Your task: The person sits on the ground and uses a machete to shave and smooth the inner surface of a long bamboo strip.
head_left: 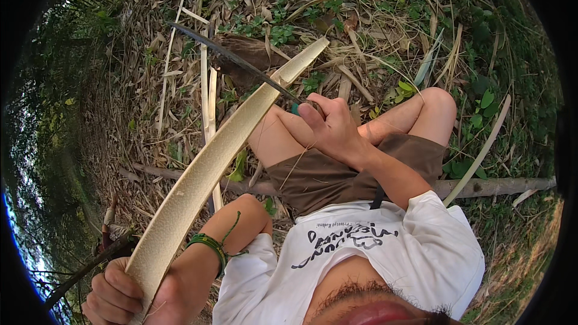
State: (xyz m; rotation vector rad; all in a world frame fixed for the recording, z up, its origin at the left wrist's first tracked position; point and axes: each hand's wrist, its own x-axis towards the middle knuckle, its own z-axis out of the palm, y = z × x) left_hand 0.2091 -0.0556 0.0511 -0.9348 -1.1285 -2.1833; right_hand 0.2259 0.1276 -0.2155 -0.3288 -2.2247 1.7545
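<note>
A long, curved split-bamboo strip (208, 144), pale on its hollow inner face, runs diagonally from the lower left to the upper middle. Its near end is wrapped in my left hand (129, 295), at the wrist of which sit green woven bands. My right hand (330, 121), in front of my lap, grips the handle of a machete (232, 57); most of the handle is hidden by the fingers. The dark, narrow blade crosses the strip near its far end and points to the upper left. A small raised sliver shows where blade and bamboo meet.
Beyond the strip lies a dark wood block (241, 60). Thin bamboo slats (208, 102) rest on the leaf-covered ground. A pole (500, 187) passes behind my shorts, and another pale strip (481, 153) leans at the right. At the far left is another person (111, 222).
</note>
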